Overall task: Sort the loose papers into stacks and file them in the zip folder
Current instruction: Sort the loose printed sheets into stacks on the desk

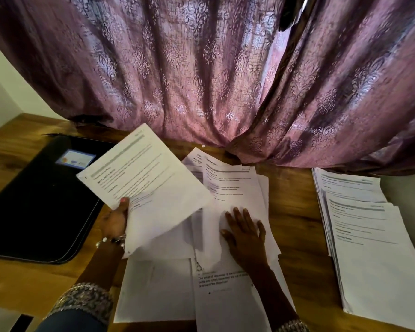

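L hand [114, 220] pinches a printed sheet [149, 188] by its near edge, lifted at 10 o'clock over the loose papers [235, 185], R hand [246, 232] flat w/ fingers spread on them, black zip folder [38, 202] at 9, sorted stacks [364, 233] at 3 by the table [295, 212] edge, bare wood between.

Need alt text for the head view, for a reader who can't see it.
The left hand lifts a printed sheet while the right hand presses flat on loose papers. A black zip folder lies left, a sorted stack right.
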